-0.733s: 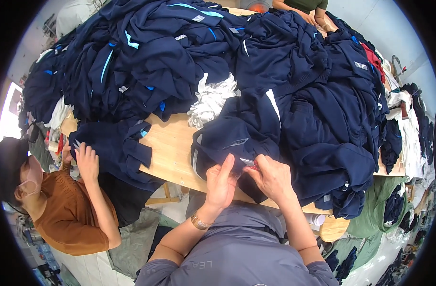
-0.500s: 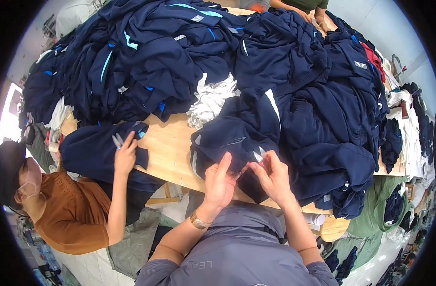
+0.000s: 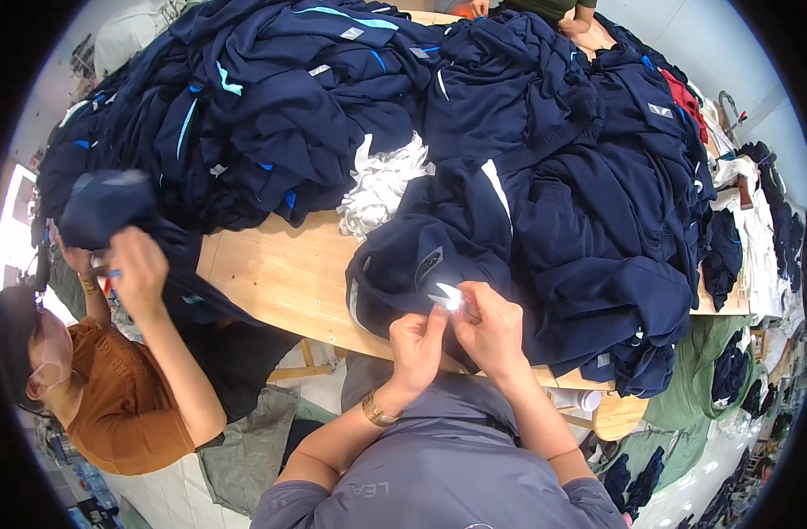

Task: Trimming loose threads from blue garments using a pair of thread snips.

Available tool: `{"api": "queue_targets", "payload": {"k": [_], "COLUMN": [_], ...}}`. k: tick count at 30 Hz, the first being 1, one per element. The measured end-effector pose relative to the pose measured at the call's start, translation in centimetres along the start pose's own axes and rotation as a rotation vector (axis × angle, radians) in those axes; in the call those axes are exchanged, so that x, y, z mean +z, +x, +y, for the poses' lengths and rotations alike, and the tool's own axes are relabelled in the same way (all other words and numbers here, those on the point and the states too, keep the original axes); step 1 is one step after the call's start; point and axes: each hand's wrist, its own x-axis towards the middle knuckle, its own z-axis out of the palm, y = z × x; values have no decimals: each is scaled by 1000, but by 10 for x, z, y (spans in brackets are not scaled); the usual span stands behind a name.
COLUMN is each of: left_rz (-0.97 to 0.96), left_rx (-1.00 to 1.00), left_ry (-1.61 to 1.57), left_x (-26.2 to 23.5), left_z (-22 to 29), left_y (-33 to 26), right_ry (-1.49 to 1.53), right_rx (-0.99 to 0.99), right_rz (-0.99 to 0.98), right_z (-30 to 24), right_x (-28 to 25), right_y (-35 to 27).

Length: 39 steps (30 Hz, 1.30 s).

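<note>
A navy garment with a grey reflective patch is spread at the near edge of the table in front of me. My left hand is closed at its near edge, thumb and fingers pressed together on the cloth; the exact pinch is partly hidden. In my right hand is a small pair of thread snips. Their bright blades point left, just above my left fingertips, and catch the light. Both hands are close together, almost touching.
Large heaps of navy garments cover the back and right of the wooden table. White strips lie bunched in the middle. At left, a co-worker in a brown shirt handles another navy garment. Another person stands across the table.
My left fingers have curled inward from a more open pose. The snips have swung left toward them. The co-worker at left has lifted a garment, hand moving left and blurred.
</note>
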Motion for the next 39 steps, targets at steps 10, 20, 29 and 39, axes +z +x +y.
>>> {"api": "queue_targets", "payload": {"k": [10,20,29,39], "left_rz": [-107,-144,-146,-143], "left_rx": [-401,-461,-374,-326], "left_ry": [-789,-825,-729,-710], "left_x": [-1,-7,-8,-7], "left_z": [16,25,14,11], "left_y": [17,22,15,13], "right_ry": [1527,21,-288,-306], "right_rx": [807,108,-149,-190], "right_rz": [-207,-173,-144,-145], "right_z": [20,27,25,26], "right_x": [-19,-13,-11,-13], "right_y": [3,-11,-3,1]}}
